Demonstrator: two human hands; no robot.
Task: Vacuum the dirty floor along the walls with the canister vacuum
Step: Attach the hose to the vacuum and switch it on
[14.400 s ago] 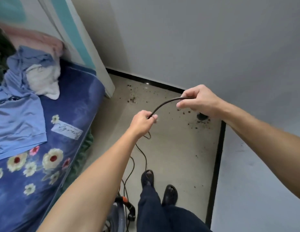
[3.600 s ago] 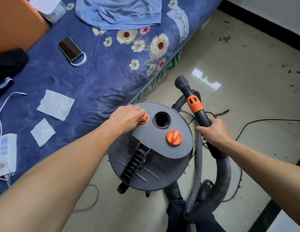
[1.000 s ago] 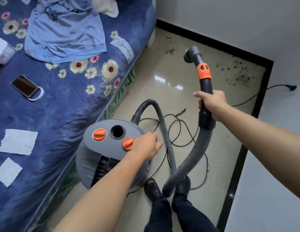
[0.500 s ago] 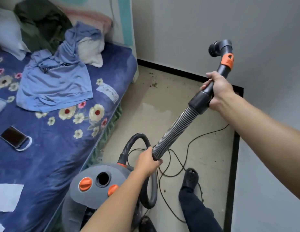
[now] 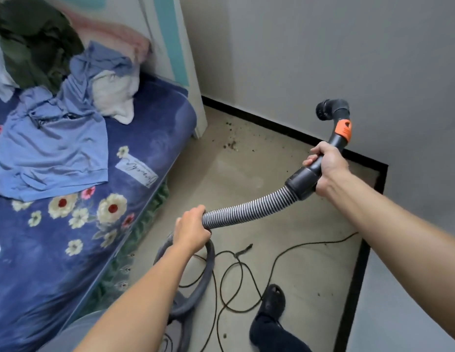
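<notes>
Grips the ribbed hose [image 5: 249,209] with the left hand [image 5: 192,231], fingers curled right round it where it arches up from below. Clamps the right hand [image 5: 328,168] round the black handle tube [image 5: 339,141], just above the wide cuff where the hose joins and below the orange collar [image 5: 343,128]. Holds the nozzle [image 5: 325,110] high in the air, well clear of the floor [image 5: 310,262], its round mouth turned to the left. Faces a scatter of dark dirt [image 5: 231,144] lying near the black baseboard [image 5: 272,127], just past the foot of the bed [image 5: 56,250]. Stands with one dark shoe [image 5: 272,299] beside loose loops of power cord [image 5: 246,275]. Has what is probably the grey canister [image 5: 79,331] at the bottom edge, blurred and half hidden by the left forearm, close against the bed. Has a crumpled blue garment [image 5: 51,153] lying on the flowered bedcover.
</notes>
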